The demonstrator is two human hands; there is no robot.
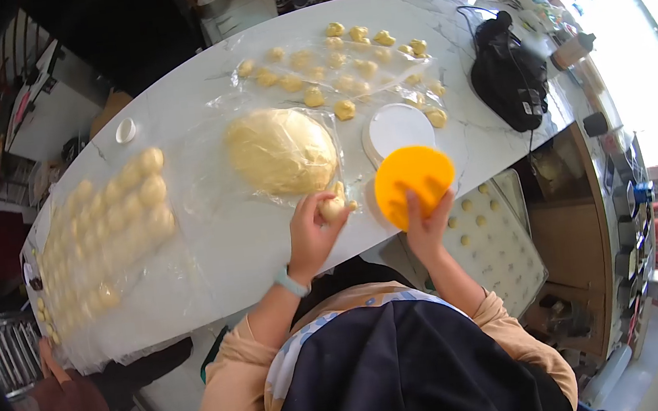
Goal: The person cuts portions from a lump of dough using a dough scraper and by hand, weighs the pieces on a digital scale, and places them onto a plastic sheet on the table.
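Close to the table's front edge, my left hand (313,236) pinches a small piece of dough (333,207) with a ragged end. A large mound of dough (282,151) under clear plastic lies just beyond it. My right hand (429,230) grips a round yellow plastic disc (431,163) by its near edge, raised and tilted; its exact kind I cannot tell. Partly behind the disc sits a white round-topped thing (400,128), perhaps a kitchen scale. Small dough lumps (344,109) are spread at the table's far side, many beneath a plastic sheet.
Rows of dough balls (121,195) under plastic cover the table's left. A small white cup (126,130) stands behind them. A black bag (509,75) lies at the right. Below the edge is a tray (505,258) of dough balls. Another person (63,398) is at the lower left.
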